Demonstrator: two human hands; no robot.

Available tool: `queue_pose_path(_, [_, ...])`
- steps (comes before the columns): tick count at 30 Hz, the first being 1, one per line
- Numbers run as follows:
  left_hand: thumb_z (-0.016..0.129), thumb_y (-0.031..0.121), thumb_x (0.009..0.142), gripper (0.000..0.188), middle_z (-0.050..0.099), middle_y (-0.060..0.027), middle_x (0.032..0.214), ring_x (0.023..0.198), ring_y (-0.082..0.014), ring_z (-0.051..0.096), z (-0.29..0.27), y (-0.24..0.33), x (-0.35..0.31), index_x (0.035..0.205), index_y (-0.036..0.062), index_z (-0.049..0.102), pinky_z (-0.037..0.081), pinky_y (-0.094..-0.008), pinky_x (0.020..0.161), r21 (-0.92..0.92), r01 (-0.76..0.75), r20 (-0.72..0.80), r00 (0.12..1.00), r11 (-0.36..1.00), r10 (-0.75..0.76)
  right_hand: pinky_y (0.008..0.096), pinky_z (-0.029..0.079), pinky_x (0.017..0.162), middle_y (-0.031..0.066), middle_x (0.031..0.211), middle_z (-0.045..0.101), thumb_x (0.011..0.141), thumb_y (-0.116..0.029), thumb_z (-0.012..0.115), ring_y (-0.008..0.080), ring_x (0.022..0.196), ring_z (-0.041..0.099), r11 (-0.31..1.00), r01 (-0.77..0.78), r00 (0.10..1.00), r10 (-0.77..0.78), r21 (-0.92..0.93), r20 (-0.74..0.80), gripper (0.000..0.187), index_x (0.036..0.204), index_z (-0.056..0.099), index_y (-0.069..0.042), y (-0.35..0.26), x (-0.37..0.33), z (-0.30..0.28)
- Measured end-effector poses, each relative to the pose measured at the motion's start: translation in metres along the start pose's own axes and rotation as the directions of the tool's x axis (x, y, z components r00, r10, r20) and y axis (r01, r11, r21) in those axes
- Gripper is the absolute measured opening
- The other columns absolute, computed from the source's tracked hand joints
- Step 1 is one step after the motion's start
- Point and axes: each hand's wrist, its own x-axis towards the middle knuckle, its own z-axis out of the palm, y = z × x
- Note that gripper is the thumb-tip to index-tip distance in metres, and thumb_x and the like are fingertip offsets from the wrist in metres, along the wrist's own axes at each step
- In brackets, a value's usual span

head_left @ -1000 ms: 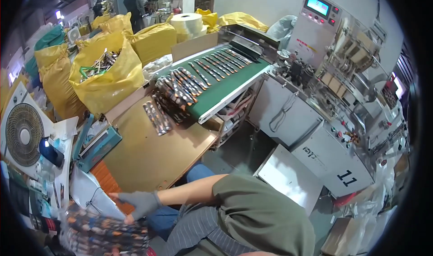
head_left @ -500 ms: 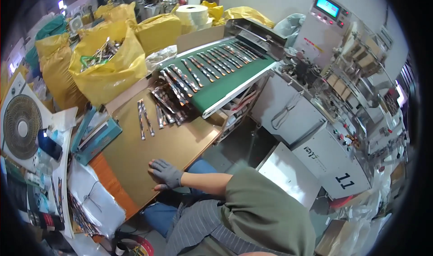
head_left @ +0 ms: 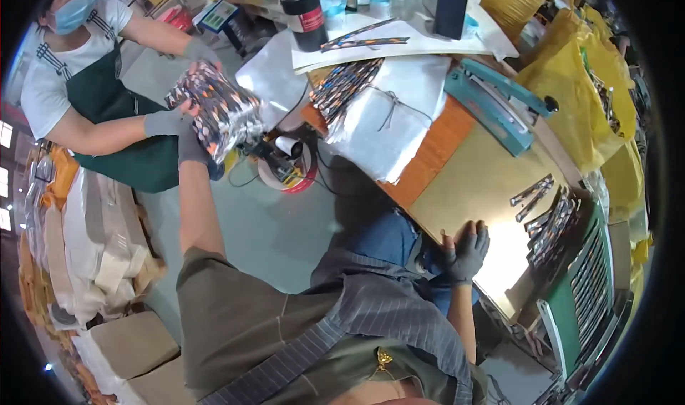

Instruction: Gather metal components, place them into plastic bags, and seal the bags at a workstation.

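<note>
My left hand [head_left: 191,147], in a grey glove, is stretched out to the far left. It grips the lower edge of a bundle of slim, dark packets with orange and white patterns [head_left: 221,112]; its fingers are partly hidden. A co-worker's two gloved hands are on the same bundle, at its top and left side. My right hand [head_left: 467,253], in a grey glove with bare fingertips, lies with fingers apart on the near edge of the brown table [head_left: 464,198]. Loose slim packets [head_left: 553,223] are piled farther right on that table.
A green conveyor [head_left: 567,319] carrying rows of packets stands at right. A teal sealer-like device [head_left: 492,105] and clear plastic sheets [head_left: 392,134] lie on the table. Behind are a flask [head_left: 303,16] and a phone [head_left: 451,9]. A red-rimmed bin [head_left: 310,169] stands on the floor.
My view has swung left, bringing the co-worker, the bundle and my left hand into sight. My right hand still rests on the table.
</note>
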Motion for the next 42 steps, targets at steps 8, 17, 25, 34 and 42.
queue_pose_path(8, [0.043,0.040,0.093,0.048,0.050,-0.0176,0.123,0.109,-0.0258,0.050,-0.033,-0.019,0.059,0.124,0.0047,0.048,0.038,-0.0383,0.098,-0.295,0.260,0.502,0.861,0.919,-0.082,0.0466,0.029,0.103,0.0243,0.133,0.041,0.081,-0.044,0.058,0.0411,0.124,0.037,1.000,-0.013,1.000,0.013,0.021,0.001,0.064,0.126,0.045,-0.001,-0.003,0.011,-0.007])
queue_pose_path(17, [0.063,0.023,0.078,0.019,0.066,-0.0139,0.082,0.075,-0.0293,0.064,0.215,-0.229,-0.113,0.083,0.0052,0.065,0.050,-0.0378,0.066,0.371,-0.885,0.925,0.380,0.280,-0.025,0.0464,0.030,0.103,0.0226,0.133,0.042,0.077,-0.046,0.061,0.0408,0.123,0.038,1.000,-0.016,1.000,0.016,0.010,-0.006,0.067,0.126,0.047,-0.003,0.002,0.007,0.006])
queue_pose_path(25, [0.046,0.029,0.091,0.033,0.060,-0.0081,0.063,0.062,-0.0176,0.060,0.229,-0.186,-0.068,0.073,0.0041,0.059,0.046,-0.0297,0.060,0.638,-0.089,0.642,0.610,0.765,-0.464,0.0478,0.029,0.102,0.0236,0.130,0.043,0.079,-0.048,0.056,0.0417,0.122,0.038,1.000,-0.017,1.000,0.017,0.004,-0.020,0.066,0.125,0.047,-0.001,-0.002,0.006,-0.002])
queue_pose_path(34, [0.051,0.016,0.092,0.017,0.061,-0.0031,0.084,0.074,-0.0093,0.057,0.210,-0.179,-0.297,0.092,0.0010,0.059,0.047,-0.0246,0.064,0.335,-0.093,0.848,0.464,0.938,-0.257,0.0260,0.043,0.065,-0.0018,0.072,0.053,0.079,-0.026,0.070,0.0075,0.072,0.050,0.249,-0.414,0.902,-0.017,0.875,0.432,0.027,0.089,0.061,-0.003,-0.058,0.083,-0.084])
queue_pose_path(42, [0.044,0.028,0.095,0.043,0.061,-0.0117,0.106,0.065,-0.0115,0.054,0.268,-0.129,-0.361,0.131,0.0037,0.039,0.048,-0.0235,0.056,0.319,0.844,0.868,-0.077,0.431,-0.491,0.0290,0.042,0.056,0.0049,0.067,0.057,0.079,-0.030,0.068,0.0149,0.061,0.052,0.407,-0.487,0.872,0.176,0.773,0.457,0.030,0.084,0.060,-0.002,0.082,0.045,-0.086])
